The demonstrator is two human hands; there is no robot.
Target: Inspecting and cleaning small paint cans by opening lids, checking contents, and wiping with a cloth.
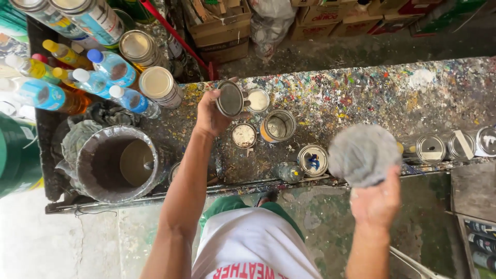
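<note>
My left hand (211, 114) holds a round metal can lid (230, 98) tilted on edge above the paint-splattered workbench (372, 93). My right hand (378, 202) is raised at the bench's near edge and grips a large round grey lid (363, 154), blurred as if moving. Below the left hand stand small open cans: one with white paint (258, 100), one cream-filled (244, 135), an orange-sided tin (277, 126) and a can with a blue smear on its lid (312, 160).
A large grey bucket (118, 163) with pale paint stands at the bench's left. Bottles with blue caps (111, 66) and sealed tins (159, 85) crowd the far left. Several closed tins (430, 149) line the right edge. Cardboard boxes (219, 26) sit behind the bench.
</note>
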